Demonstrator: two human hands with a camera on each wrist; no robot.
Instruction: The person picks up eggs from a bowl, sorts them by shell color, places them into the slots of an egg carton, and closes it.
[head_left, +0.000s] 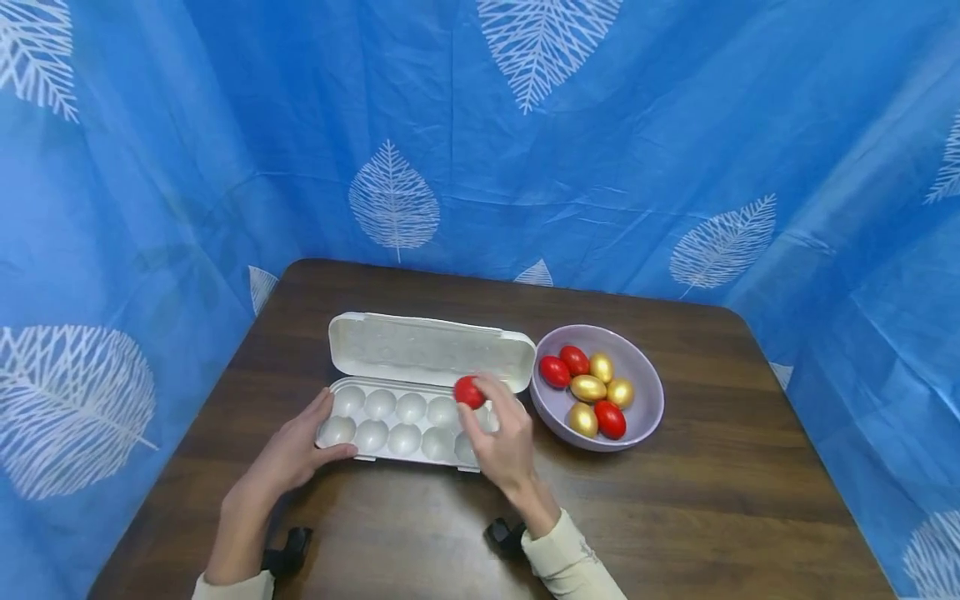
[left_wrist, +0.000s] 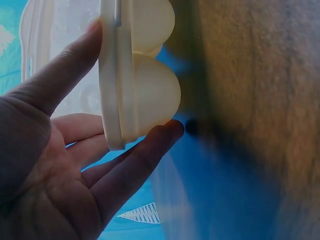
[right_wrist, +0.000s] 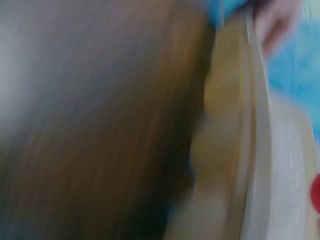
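A white egg carton [head_left: 405,437] lies on the table with its lid [head_left: 427,348] raised at the back and two rows of bare cups showing. At its left end my left hand [head_left: 296,442] grips the rim. The left wrist view shows that thumb [left_wrist: 75,62] on the carton's edge and a fingertip under a cup [left_wrist: 155,95]. Over the carton's right part, my right hand [head_left: 506,437] pinches a red egg [head_left: 468,392] between thumb and fingers. That hand covers some right-end cups. Motion blurs the right wrist view, where the red egg [right_wrist: 315,194] shows at the edge.
Right of the carton stands a lilac bowl [head_left: 649,408], close to the lid's corner. It holds red eggs [head_left: 610,419] and several gold eggs [head_left: 588,387]. Blue curtains [head_left: 465,225] with white leaf prints surround the brown wooden table [head_left: 712,483].
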